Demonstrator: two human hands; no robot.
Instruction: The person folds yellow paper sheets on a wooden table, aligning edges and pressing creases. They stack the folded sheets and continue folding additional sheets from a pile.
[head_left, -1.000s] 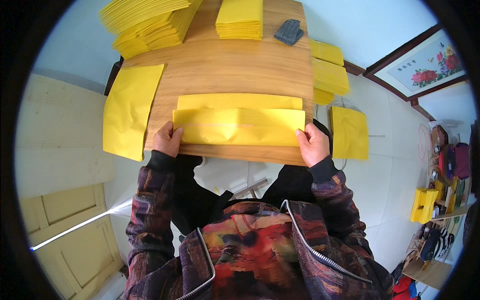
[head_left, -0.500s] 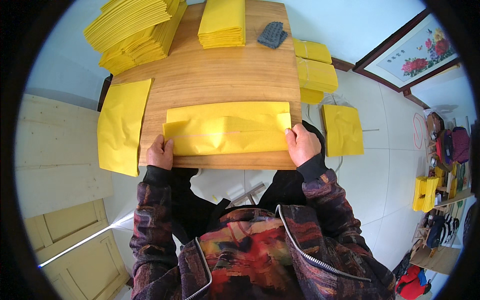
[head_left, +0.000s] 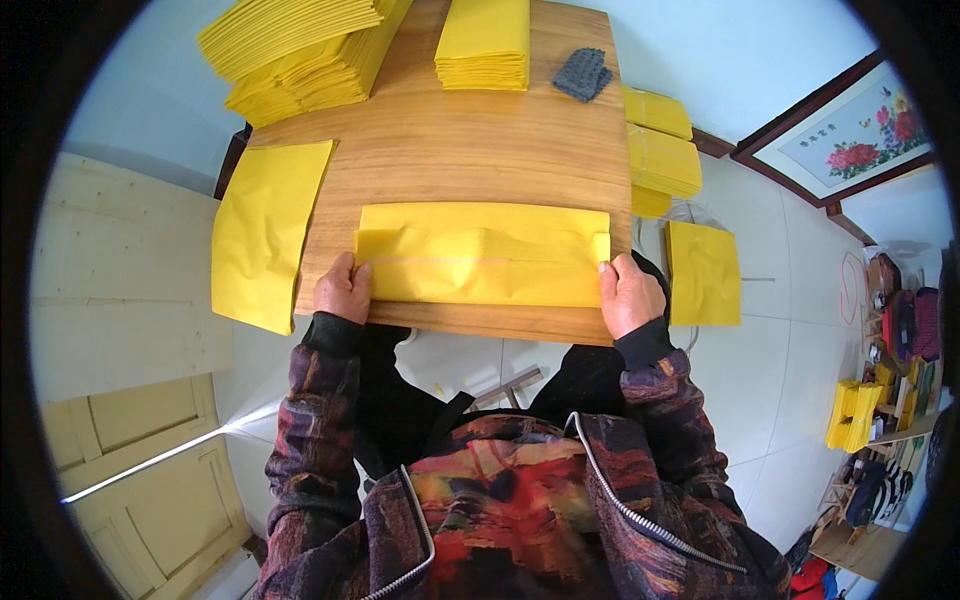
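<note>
A yellow felt-like sheet (head_left: 470, 283), folded over lengthwise, lies along the near edge of the wooden table (head_left: 460, 150). A faint pink line runs across its slightly buckled upper layer. My left hand (head_left: 344, 288) pinches its left end, thumb on top and the other fingers mostly hidden. At the right end my right hand (head_left: 632, 296) grips the corner the same way, with its fingers partly out of sight below. To the left, a flat, creased yellow piece (head_left: 268, 230) hangs slightly over the table's side.
Tall yellow stacks (head_left: 310, 75) rise at the far left, and a smaller folded pile (head_left: 482, 50) sits at the back. A grey knitted cloth (head_left: 583, 75) lies near the back right corner. Yellow bundles (head_left: 664, 160) and another yellow piece (head_left: 704, 273) are beyond the table's right side.
The view has shifted, so the table and hands appear farther right. Both hands keep hold of the folded sheet's ends, and the sheet stays at the near edge.
</note>
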